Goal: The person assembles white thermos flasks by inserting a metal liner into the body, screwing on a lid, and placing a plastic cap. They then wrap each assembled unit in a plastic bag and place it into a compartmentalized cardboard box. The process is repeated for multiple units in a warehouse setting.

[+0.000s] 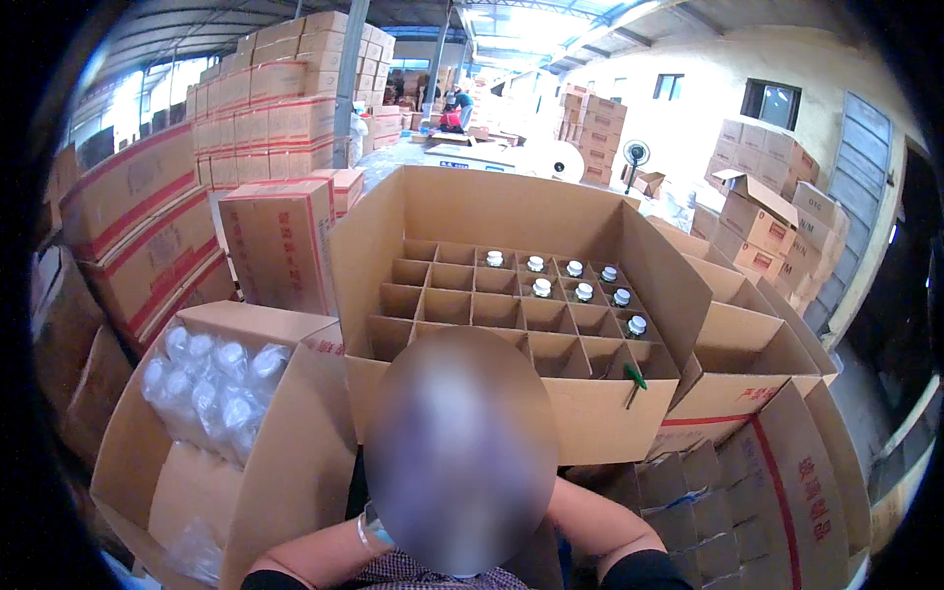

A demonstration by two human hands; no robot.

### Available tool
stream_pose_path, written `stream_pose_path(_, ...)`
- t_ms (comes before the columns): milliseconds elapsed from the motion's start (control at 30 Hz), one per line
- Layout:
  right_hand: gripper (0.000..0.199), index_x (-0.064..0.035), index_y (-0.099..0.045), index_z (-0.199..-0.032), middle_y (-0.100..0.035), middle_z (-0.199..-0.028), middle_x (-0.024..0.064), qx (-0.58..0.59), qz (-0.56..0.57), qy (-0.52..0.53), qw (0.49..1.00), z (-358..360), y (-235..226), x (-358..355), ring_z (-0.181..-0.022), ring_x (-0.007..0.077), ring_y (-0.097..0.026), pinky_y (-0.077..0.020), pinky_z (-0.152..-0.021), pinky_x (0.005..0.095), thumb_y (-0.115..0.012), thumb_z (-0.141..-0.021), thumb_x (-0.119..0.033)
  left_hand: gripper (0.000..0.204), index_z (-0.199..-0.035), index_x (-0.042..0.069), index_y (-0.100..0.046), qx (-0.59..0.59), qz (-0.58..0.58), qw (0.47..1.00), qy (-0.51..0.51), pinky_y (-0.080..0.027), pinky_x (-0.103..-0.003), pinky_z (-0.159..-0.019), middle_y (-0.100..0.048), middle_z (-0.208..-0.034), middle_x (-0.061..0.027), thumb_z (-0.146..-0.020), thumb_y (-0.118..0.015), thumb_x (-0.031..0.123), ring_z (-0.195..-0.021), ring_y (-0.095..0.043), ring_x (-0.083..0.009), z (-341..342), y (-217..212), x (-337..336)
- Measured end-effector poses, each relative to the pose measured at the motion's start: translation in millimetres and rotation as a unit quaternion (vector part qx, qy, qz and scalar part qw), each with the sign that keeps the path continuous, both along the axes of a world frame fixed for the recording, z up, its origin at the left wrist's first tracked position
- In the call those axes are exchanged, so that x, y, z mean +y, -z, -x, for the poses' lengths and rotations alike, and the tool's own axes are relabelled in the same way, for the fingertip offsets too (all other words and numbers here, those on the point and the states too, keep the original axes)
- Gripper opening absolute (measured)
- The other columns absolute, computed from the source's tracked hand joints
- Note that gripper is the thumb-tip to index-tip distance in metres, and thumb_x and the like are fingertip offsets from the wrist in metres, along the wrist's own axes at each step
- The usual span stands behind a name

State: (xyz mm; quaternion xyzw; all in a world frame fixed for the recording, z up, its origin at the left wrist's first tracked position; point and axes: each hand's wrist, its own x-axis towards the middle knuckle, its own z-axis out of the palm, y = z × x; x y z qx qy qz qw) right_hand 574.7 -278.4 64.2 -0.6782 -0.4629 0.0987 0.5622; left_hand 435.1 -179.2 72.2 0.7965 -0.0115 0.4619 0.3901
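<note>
A large blurred oval covers the middle front, hiding both of my hands and anything in them. From the lower edge my left forearm [313,553], with a pale bracelet at the wrist, reaches toward it. My right forearm [602,519] comes in from the other side. Just beyond stands an open carton [600,418] with a cardboard divider grid [497,310]. Several white-capped bottles [583,292] stand in its far and right cells; many nearer cells hold none. A green-handled tool [635,376] hangs at the carton's front right edge, its kind unclear.
At left, an open carton [295,472] holds several plastic-wrapped, white-capped bottles [231,359]. Open cartons [747,339] and a box with dividers [806,472] crowd the right. Stacked cartons [147,226] rise behind; a fan [636,154] and another person [458,106] are farther back.
</note>
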Motion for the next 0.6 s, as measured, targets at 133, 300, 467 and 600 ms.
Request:
stream_pose_path(133,0.07,-0.0071,-0.048,-0.141,-0.064,-0.127,0.0159,0.148,-0.026,-0.101,0.983,-8,-3,-13,-0.113,0.0343,-0.064,-0.0541,-0.094,0.0401,-0.078,-0.082,-0.031,0.082,-0.131,0.01,-0.055,-0.07,-0.165,0.983,0.04,-0.025,-0.063,-0.115,-0.042,-0.148,-0.0221,-0.071,-0.082,0.059,-0.138,-0.039,-0.0461,-9,5,27)
stream_pose_path(300,0.065,-0.0076,-0.054,-0.13,-0.066,-0.108,0.0173,-0.322,-0.013,0.088,0.942,18,-52,-31,-0.096,0.0384,-0.066,-0.0557,-0.079,0.0418,-0.078,-0.078,-0.04,0.089,-0.15,0.002,-0.035,0.209,0.192,0.928,0.239,-0.032,-0.049,-0.117,-0.04,-0.152,-0.0223,-0.085,-0.077,0.045,-0.141,-0.042,-0.0328,9,-29,12)
stream_pose_path(467,0.057,-0.0076,-0.054,-0.132,-0.068,-0.11,0.018,-0.144,-0.134,-0.026,0.98,-32,9,-29,-0.099,0.0375,-0.068,-0.0554,-0.084,0.0395,-0.075,-0.083,-0.029,0.081,-0.149,0.001,-0.037,0.222,0.279,0.875,0.328,-0.032,-0.047,-0.118,-0.036,-0.155,-0.0225,-0.089,-0.074,0.041,-0.143,-0.039,-0.0336,-3,-3,-9)
stream_pose_path(600,0.065,-0.0074,-0.057,-0.13,-0.068,-0.11,0.0189,-0.291,-0.029,0.09,0.952,15,-51,-44,-0.101,0.036,-0.068,-0.0555,-0.085,0.0413,-0.078,-0.077,-0.037,0.082,-0.15,0.001,-0.037,0.228,0.313,0.867,0.313,-0.031,-0.046,-0.118,-0.036,-0.155,-0.0209,-0.09,-0.071,0.047,-0.143,-0.038,-0.0343,9,-25,-6)
